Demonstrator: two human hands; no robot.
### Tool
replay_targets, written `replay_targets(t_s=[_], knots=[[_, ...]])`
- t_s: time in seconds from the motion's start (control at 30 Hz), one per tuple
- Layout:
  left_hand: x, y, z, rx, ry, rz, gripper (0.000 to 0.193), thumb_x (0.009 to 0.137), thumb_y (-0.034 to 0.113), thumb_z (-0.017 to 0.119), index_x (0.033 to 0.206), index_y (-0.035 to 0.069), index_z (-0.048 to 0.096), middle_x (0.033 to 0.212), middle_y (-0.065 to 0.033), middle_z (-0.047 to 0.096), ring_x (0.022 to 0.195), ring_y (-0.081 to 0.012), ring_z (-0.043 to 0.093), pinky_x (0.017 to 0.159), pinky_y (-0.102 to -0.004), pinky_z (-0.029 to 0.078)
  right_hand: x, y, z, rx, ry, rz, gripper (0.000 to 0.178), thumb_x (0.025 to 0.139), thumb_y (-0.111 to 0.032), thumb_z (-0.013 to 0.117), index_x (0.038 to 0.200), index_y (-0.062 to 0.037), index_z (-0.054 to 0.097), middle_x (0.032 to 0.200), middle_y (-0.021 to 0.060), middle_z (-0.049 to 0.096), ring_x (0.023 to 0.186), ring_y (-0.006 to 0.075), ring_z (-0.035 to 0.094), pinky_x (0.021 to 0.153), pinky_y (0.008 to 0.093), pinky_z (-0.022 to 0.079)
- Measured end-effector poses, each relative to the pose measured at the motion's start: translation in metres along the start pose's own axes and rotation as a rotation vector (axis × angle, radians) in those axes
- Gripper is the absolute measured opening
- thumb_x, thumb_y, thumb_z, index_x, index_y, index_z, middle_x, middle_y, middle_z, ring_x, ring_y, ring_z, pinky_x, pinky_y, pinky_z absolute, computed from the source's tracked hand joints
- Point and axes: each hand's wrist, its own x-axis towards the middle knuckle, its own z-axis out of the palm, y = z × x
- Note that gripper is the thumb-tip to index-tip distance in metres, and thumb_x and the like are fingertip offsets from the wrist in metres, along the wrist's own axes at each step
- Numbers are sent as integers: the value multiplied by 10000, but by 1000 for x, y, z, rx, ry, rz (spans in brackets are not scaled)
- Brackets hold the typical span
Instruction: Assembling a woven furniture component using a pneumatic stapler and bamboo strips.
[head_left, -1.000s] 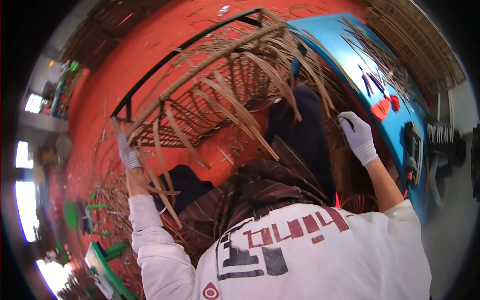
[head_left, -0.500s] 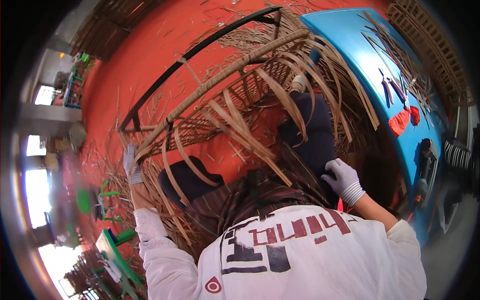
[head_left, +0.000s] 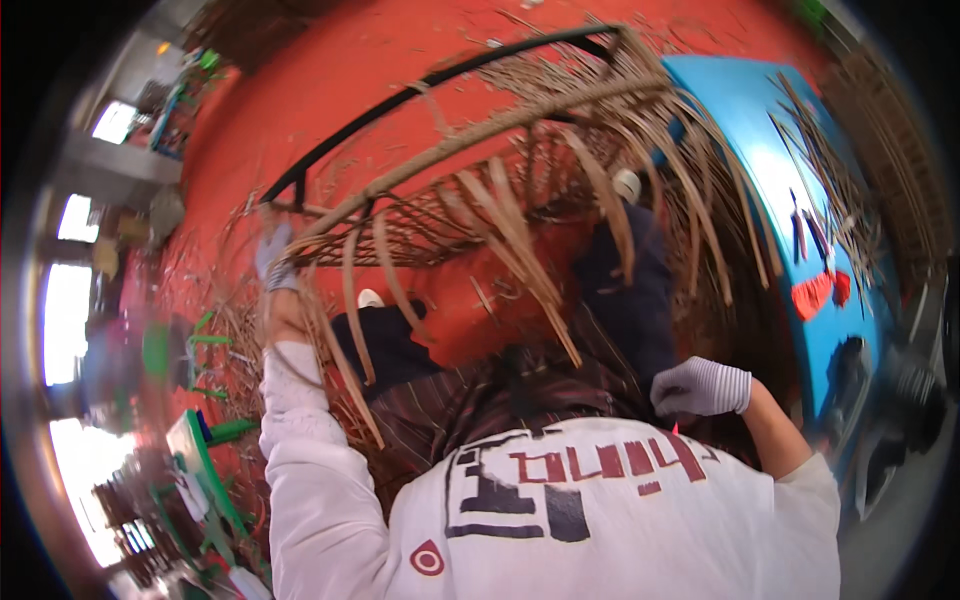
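Note:
A half-woven rattan basket with a black metal frame lies slanted across in front of my knees. Long loose rattan strips hang from its wrapped rim toward my lap. My left hand, in a white-grey glove, is closed around the basket's left end, its fingers partly hidden by strips. My right hand, in a striped-cuff glove, is beside my right thigh, away from the basket. Its fingers are curled downward, and whatever they may hold is hidden.
On my right a blue table carries rattan strips, pliers-like hand tools and a red cloth. Rattan scraps litter the red floor. Green stools stand at the left. Another rattan piece is at the far right.
My right hand has drawn down a little by my thigh, its fingers turning downward. The view has shifted, so the basket appears farther right. My left hand keeps its hold on the basket end.

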Motion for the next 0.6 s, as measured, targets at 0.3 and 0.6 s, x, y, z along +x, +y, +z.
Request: replay_targets(t_s=[0.3,0.6], knots=[[-24,16,20,32,129,165,310,825,346,772,919,69,670,738,-27,616,644,-153,567,599,-368,475,257,-84,134,-277,-38,-293,492,915,-479,671,1141,-42,663,1137,200,681,1088,368,652,938,430,515],[-45,31,17,-82,104,-25,562,791,368,797,1169,-18,642,938,-125,690,824,-207,642,772,-368,513,294,-95,164,-78,-437,-417,254,986,-306,627,1033,-57,639,886,172,688,862,344,682,782,400,529]])
